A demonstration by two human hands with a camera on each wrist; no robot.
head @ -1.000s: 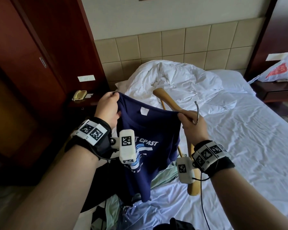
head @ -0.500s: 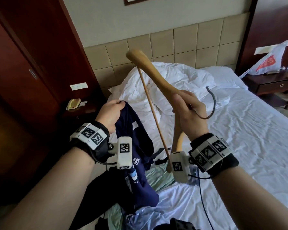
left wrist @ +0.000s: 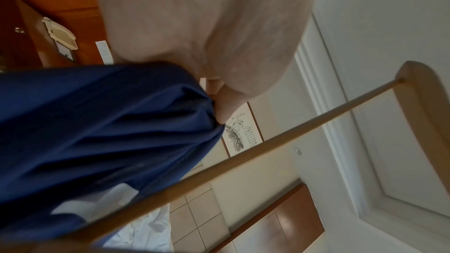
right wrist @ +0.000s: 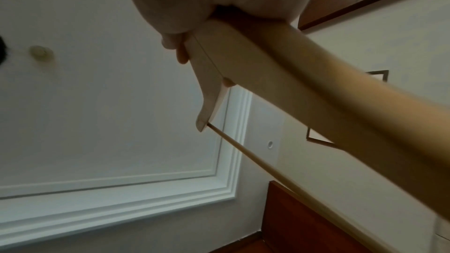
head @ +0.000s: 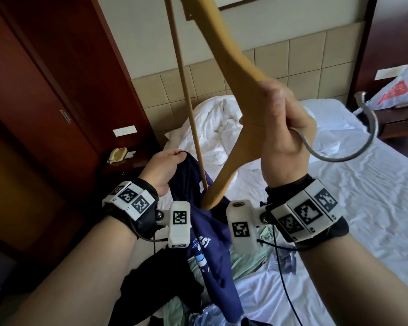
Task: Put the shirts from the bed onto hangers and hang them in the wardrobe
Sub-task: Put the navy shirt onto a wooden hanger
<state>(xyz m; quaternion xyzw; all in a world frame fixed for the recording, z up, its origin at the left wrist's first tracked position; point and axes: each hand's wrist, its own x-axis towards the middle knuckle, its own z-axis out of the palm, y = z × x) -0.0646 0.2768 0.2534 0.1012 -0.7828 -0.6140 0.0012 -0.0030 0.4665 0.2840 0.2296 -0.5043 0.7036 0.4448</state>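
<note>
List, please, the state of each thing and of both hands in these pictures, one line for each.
Left hand: grips the navy shirt at its top edge.
Right hand: grips the wooden hanger at its middle, raised.
Navy shirt: bunched, hanging down, not yet on the hanger.
Wooden hanger: tilted steeply, lower end at the shirt's opening.
Duvet: crumpled on the bed.
</note>
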